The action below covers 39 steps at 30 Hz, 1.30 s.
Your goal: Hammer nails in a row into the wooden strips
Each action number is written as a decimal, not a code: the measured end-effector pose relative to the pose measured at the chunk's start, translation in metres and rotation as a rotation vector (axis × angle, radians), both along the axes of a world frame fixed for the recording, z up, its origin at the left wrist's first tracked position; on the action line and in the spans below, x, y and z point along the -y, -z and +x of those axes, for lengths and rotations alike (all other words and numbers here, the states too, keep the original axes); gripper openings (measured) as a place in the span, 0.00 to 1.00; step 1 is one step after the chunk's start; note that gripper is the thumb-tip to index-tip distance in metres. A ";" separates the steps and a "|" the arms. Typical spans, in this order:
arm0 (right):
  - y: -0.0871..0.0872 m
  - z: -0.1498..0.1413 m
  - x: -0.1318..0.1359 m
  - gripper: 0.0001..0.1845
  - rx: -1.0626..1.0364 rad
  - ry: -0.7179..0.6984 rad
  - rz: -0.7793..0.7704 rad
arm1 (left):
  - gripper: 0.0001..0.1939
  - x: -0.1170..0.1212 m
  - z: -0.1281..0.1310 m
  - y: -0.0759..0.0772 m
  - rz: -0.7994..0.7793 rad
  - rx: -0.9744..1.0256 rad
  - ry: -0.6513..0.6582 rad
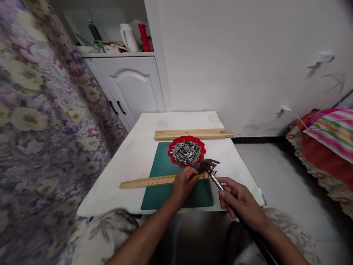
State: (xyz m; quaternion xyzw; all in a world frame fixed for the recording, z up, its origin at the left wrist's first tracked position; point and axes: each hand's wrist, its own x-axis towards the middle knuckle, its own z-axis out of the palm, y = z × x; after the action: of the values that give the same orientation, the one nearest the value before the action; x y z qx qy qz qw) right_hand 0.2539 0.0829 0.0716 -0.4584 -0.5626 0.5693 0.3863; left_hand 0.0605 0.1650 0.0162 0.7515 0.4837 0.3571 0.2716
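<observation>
Lying crosswise over a green mat (162,162): one pale wooden strip (149,181), pitted along its visible length with rows of small dark marks, its left end reaching past the mat onto a white table (129,158). Left hand (185,184): bare, set at the right part of the strip, fingers bent inward and grip drawn close; cannot tell whether anything is pinched there. Right hand (241,200): bare, at the near right of the table, its grip wrapped about the shaft of one claw hammer (217,182), bright metal above, dark below. The hammer's dark head is over the right end of the strip, just right of the left hand's fingertips; contact cannot be judged. A few small dark pieces stand at that end, too small to identify surely. One red bowl (203,147), scalloped rim, at the far edge of the mat, filled with loose silvery nails (187,151). Wooden bars (190,137), laid side by side, just beyond the bowl. Far left: white cabinet (132,84) with dark handles, bearing a white jug (130,38) and a tall red object (144,38). Left: floral curtain (55,110). Right: striped cloth (333,129) over red fabric with a flowered frill.
</observation>
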 end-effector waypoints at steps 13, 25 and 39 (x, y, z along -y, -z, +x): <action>0.005 -0.004 0.000 0.20 0.064 0.000 0.002 | 0.05 0.000 -0.001 0.004 -0.003 -0.038 -0.013; 0.012 0.015 -0.012 0.20 -0.091 0.192 0.065 | 0.11 0.010 -0.024 0.002 0.115 -0.255 0.021; 0.012 0.025 -0.017 0.19 -0.137 0.245 0.112 | 0.10 0.020 -0.059 -0.005 0.067 -0.382 0.011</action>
State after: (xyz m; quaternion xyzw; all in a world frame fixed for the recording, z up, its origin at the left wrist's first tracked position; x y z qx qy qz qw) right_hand 0.2785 0.1003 0.0593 -0.4614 -0.5056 0.5154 0.5156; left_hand 0.0020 0.1448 0.0208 0.8170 0.5101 0.2225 0.1515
